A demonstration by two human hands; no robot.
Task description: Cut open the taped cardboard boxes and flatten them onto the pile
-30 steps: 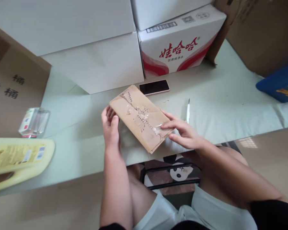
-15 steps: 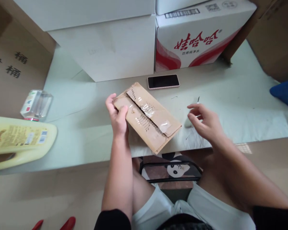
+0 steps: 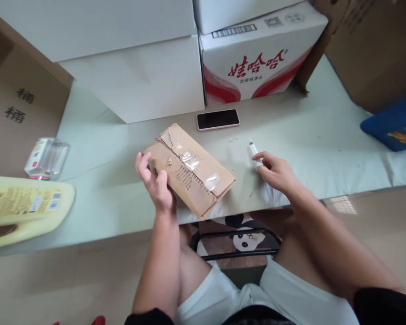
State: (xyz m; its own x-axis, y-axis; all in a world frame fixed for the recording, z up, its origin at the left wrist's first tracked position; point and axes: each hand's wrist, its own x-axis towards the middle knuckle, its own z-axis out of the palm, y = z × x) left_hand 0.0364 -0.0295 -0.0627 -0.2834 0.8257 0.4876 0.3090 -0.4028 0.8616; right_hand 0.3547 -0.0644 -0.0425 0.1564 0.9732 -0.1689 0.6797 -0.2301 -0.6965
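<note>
A flat brown cardboard box [image 3: 203, 169] lies at a slant in front of me, tilted up from the table. Its top has a torn, ragged seam and strips of clear tape. My left hand [image 3: 157, 183] grips its left end, thumb on the near side and fingers round the far corner. To the right, my right hand [image 3: 274, 170] pinches a small white utility knife [image 3: 253, 149] between thumb and fingers. The knife's short blade points away from me, apart from the box; its rear end is hidden in the hand.
A phone [image 3: 218, 119] lies beyond the box, before white cartons [image 3: 165, 76] and a red-and-white carton [image 3: 246, 67]. At left are a clear plastic pack [image 3: 47, 157] and a yellow jug [image 3: 30, 203]. A blue package [image 3: 392, 122] stands at right on the pale-covered table [image 3: 98, 194].
My right hand has closed on the utility knife, which lay on the table beside it. The left hand's fingers have shifted on the box. The whole view has swung slightly.
</note>
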